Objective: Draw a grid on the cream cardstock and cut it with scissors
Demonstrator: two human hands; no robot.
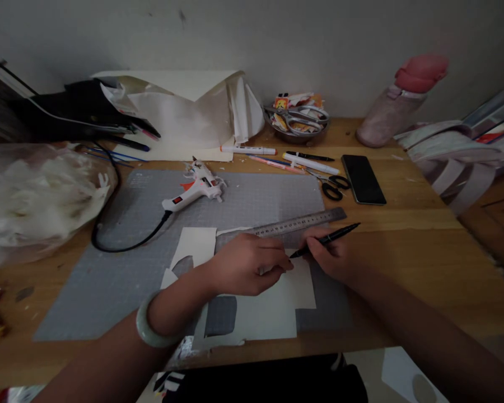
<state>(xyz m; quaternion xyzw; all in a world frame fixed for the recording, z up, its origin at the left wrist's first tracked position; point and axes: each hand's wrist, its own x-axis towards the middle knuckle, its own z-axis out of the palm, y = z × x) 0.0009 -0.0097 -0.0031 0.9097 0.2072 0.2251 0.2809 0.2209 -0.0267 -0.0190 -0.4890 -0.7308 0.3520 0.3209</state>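
My right hand (330, 254) grips a black pen (340, 233), its tip pointing down and left toward my left hand. My left hand (254, 264) is closed in a pinch over the paper, close to the pen tip; whatever its fingertips hold is too small or hidden to tell. Under both hands lie cut sheets of white paper (269, 316) with pieces missing from them. A steel ruler (298, 222) rests at a slant just beyond my hands. Below everything is a grey cutting mat (96, 291).
A white glue gun (195, 190) with a black cord lies on the mat. Behind are markers (311, 163), black-handled scissors (334, 186), a phone (363, 179) and a bowl (296, 134) of scraps. A pink bottle (386, 115) stands back right; a plastic bag (37, 201) sits left.
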